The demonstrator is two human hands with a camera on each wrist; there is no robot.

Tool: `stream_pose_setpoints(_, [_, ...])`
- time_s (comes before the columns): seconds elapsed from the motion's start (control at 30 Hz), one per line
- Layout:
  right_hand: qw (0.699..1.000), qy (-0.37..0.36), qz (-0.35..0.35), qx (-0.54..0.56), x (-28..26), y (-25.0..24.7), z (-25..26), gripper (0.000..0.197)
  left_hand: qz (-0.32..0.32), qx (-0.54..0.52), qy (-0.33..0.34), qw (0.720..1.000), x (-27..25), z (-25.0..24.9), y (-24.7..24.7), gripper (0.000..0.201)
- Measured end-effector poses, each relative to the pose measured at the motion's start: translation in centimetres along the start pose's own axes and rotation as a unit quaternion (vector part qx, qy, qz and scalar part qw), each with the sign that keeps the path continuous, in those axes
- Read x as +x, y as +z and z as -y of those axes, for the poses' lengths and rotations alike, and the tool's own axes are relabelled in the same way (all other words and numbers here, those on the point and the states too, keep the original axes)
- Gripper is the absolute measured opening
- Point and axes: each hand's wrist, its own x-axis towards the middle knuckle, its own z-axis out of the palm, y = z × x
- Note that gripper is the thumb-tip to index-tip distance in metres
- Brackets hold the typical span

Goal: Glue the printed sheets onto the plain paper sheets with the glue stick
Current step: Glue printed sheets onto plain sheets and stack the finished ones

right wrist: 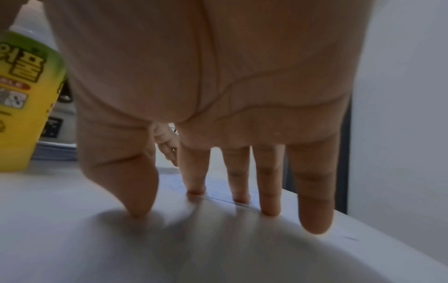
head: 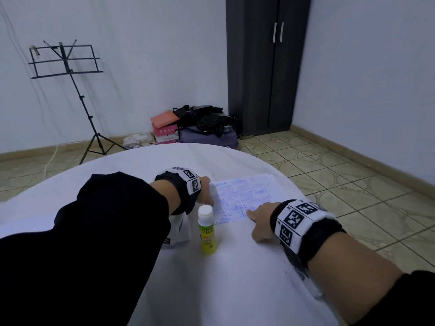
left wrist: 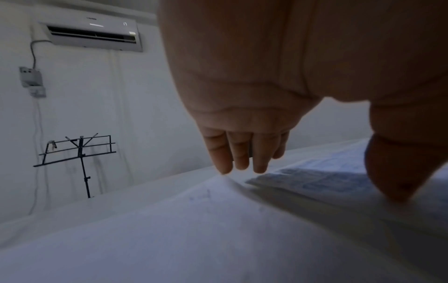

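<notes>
Both flat, empty hands, left hand [head: 206, 189] and right hand [head: 260, 223], press the printed sheet [head: 244, 196]; the upright glue stick [head: 207, 230] stands between them, nearer the left.

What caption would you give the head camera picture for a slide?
Both hands, left hand and right hand, press a printed sheet flat on the white table, glue stick standing capped nearby.

The upright glue stick [head: 207, 230] stands between both hands, just beside the printed sheet [head: 244, 198]. A small white box [head: 180, 231] crowds its left; bare tabletop [head: 235, 278] lies nearer.
</notes>
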Motion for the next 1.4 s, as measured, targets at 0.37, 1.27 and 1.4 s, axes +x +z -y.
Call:
stream_pose_setpoints(0.37, [0.999,-0.001,0.043,-0.027,-0.8,-1.0,0.1,0.062,-0.014,-0.032,0.012,0.999,0.2,0.1,-0.3,0.082])
stream_pose_setpoints(1.27, [0.991,-0.014,0.082,-0.104,-0.5,-1.8,-0.1,0.057,-0.016,-0.067,0.009,0.998,0.7,0.2,-0.8,0.087])
stream_pose_setpoints(1.4, [0.991,-0.015,0.082,-0.108,-0.8,-1.9,0.0,0.058,-0.042,-0.090,0.038,0.994,0.2,0.1,-0.7,0.111])
